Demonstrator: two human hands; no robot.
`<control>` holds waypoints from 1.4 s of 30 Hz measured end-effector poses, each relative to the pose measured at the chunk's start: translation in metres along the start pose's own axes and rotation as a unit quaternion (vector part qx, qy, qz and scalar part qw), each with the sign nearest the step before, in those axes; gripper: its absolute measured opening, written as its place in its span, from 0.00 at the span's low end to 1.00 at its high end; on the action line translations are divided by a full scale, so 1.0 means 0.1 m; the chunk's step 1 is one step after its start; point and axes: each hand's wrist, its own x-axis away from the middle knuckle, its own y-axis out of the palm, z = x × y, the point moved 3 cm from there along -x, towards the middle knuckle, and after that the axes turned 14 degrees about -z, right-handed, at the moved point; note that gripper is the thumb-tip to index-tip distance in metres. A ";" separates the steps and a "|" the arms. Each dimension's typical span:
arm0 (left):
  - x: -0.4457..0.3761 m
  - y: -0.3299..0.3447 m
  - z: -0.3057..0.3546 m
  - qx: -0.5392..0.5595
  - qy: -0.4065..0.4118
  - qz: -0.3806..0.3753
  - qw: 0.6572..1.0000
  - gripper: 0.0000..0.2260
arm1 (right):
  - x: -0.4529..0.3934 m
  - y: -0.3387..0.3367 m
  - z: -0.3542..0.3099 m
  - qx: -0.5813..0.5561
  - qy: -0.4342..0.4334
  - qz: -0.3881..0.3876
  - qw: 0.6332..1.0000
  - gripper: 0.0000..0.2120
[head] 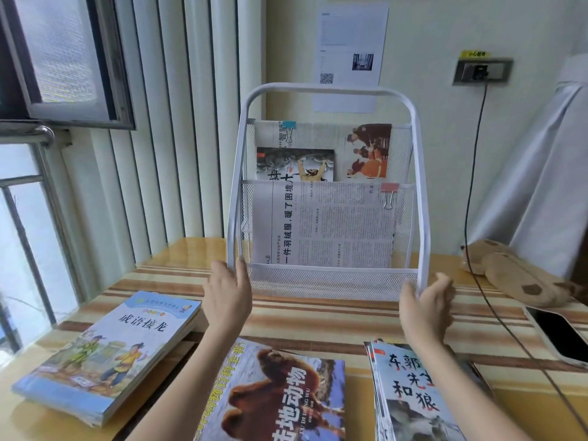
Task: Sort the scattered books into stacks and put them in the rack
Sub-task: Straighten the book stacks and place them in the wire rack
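Both hands grip the white mesh rack's (327, 281) lower frame, left hand (226, 289) and right hand (426, 302) curled around its legs; three book stacks (108, 354) lie before the rack, seemingly sorted; next, probably steady it, then load

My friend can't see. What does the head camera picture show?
Two hands, left and right, hold the legs of a white wire-mesh rack holding clipped newspapers on a striped table. Three colourful stacks of books lie in front: blue, camel-cover, wolf-cover.
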 end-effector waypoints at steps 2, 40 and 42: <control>0.00 -0.16 0.22 -0.024 0.076 0.080 0.994 0.28 | 0.02 -0.06 -0.26 0.069 -0.114 0.093 0.987 0.22; 1.21 1.02 1.44 0.032 0.176 -0.323 0.929 0.10 | 0.27 -0.96 0.32 0.083 0.068 -0.124 0.986 0.19; 1.42 1.20 1.27 -0.050 0.166 -0.343 0.923 0.11 | 0.47 -0.91 0.59 0.126 0.108 -0.163 0.973 0.23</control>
